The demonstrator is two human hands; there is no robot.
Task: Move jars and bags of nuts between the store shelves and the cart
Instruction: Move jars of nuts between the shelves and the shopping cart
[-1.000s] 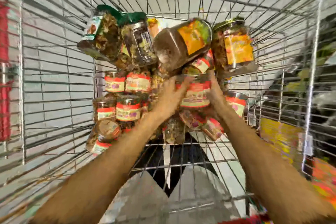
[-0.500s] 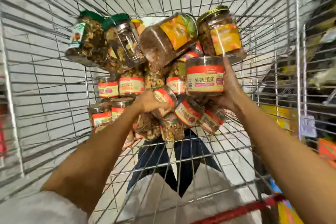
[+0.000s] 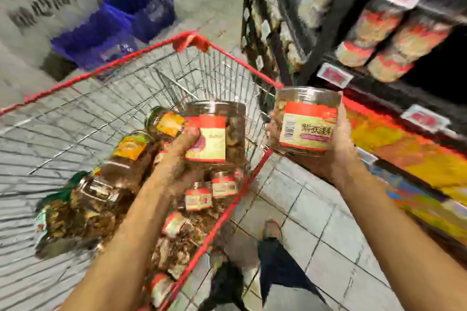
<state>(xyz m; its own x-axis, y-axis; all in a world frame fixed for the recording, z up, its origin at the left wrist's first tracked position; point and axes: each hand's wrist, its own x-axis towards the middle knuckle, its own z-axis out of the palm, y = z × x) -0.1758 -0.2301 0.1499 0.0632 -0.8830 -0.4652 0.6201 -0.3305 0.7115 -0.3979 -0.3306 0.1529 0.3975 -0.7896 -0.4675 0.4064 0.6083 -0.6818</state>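
The right hand (image 3: 336, 156) has its grip wrapped around a clear round plastic jar with a red-and-cream label (image 3: 307, 118), held between the red-rimmed wire cart (image 3: 141, 88) and the dark store shelves (image 3: 394, 40). The left hand (image 3: 182, 149) clasps a matching red-labelled jar (image 3: 214, 131) above the cart's heaped jars.
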